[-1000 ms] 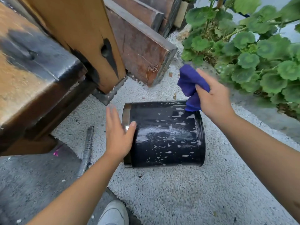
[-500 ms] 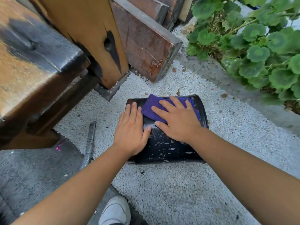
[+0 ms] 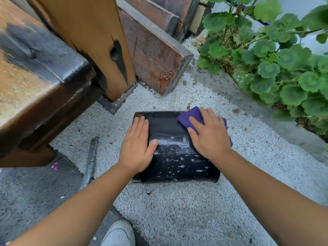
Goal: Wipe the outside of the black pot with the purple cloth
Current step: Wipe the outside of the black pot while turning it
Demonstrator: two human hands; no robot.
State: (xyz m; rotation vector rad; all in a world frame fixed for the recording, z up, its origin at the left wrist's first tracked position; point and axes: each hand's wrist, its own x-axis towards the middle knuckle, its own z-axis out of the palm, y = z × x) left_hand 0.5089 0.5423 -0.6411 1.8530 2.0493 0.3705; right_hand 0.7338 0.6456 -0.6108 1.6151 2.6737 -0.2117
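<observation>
The black pot lies on its side on white gravel, its near half wet and flecked with white suds, its far half wiped dark. My left hand rests flat on the pot's left end, fingers together, pressing on it. My right hand presses the purple cloth flat against the pot's upper right side; part of the cloth shows beyond my fingers and by my wrist.
A dark wooden bench and wooden post stand at left, rusty slabs behind the pot. Green leafy plants fill the right. A grey corrugated hose lies left of the pot; my white shoe is below.
My right hand brought the cloth down from the air onto the pot, then slid it from the pot's upper left to its right end. My left hand laid flat on the left end.
</observation>
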